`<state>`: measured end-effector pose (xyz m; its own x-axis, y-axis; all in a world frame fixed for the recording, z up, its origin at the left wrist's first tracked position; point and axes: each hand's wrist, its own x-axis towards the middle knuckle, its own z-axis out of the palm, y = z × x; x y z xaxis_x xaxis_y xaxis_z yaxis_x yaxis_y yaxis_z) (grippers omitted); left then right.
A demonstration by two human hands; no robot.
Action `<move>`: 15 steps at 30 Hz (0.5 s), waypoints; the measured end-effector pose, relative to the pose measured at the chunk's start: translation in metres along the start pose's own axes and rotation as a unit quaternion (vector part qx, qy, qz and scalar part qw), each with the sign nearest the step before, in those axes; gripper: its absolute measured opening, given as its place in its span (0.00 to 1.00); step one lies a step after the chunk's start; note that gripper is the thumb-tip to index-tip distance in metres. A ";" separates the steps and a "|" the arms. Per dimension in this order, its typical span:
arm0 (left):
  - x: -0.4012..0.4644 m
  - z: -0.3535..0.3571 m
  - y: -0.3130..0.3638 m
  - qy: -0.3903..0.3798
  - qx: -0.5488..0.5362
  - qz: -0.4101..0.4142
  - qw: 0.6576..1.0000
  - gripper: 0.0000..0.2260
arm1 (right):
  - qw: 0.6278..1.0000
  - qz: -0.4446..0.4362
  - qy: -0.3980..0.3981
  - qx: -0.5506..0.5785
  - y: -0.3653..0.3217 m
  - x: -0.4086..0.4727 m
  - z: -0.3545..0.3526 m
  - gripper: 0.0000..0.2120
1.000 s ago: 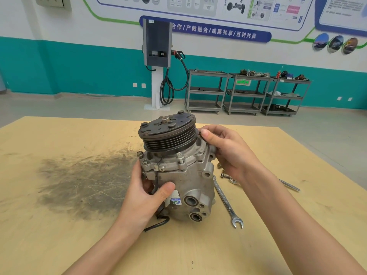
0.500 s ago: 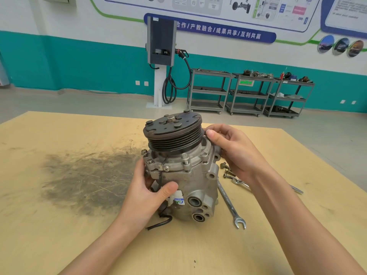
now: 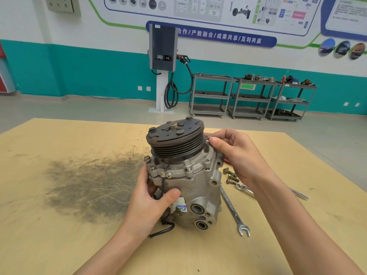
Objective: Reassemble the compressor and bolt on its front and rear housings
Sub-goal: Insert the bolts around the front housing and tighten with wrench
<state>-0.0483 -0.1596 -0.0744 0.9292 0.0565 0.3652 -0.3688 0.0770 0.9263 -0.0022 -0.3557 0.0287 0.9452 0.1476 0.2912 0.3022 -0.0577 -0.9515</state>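
The grey cast-aluminium compressor with its dark grooved pulley (image 3: 183, 175) is standing pulley-end up, slightly tilted, near the middle of the pale wooden bench (image 3: 59, 245), just to the right of a dark smudged patch of grime (image 3: 89, 185). The left hand (image 3: 153, 203) is gripping the body low on its near side, thumb pressing across the casing just above a small white sticker (image 3: 179, 207), fingers curling round the far side out of sight. The right hand (image 3: 236, 153) is hovering at the pulley's right edge with thumb and forefinger pinching something small and metallic, possibly a washer or bolt head; I cannot tell which. Judging by how it looks, the work is getting on: the front housing is already sitting on the body and several bolt heads are showing around its flange, so the internals seem to be back inside. What is left, I would say, is fitting and tightening the remaining fasteners, since a few loose steel bolts (image 3: 230, 175) are lying on the bench just beside the compressor, with a long silver open-ended spanner (image 3: 233, 211) and a second spanner (image 3: 245, 188) near them. The rear end is facing down and hidden, so its state is unclear. As for writing, the sticker is bearing a blue-green logo too small to read, and the blue wall banner (image 3: 218, 37) is reading 合作/产教融合/成果共享/互利共赢.
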 end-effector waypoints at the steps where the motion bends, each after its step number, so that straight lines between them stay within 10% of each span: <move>1: 0.000 0.000 0.000 -0.001 -0.002 -0.002 1.000 0.42 | 1.000 0.002 -0.003 -0.003 0.000 0.000 0.000 0.04; 15: 0.001 0.001 0.001 0.002 -0.013 -0.002 1.000 0.42 | 0.996 0.018 -0.014 0.091 0.007 0.002 -0.003 0.05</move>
<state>-0.0475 -0.1607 -0.0733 0.9305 0.0593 0.3616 -0.3660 0.1034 0.9248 0.0025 -0.3587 0.0232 0.9506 0.1763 0.2553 0.2374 0.1164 -0.9644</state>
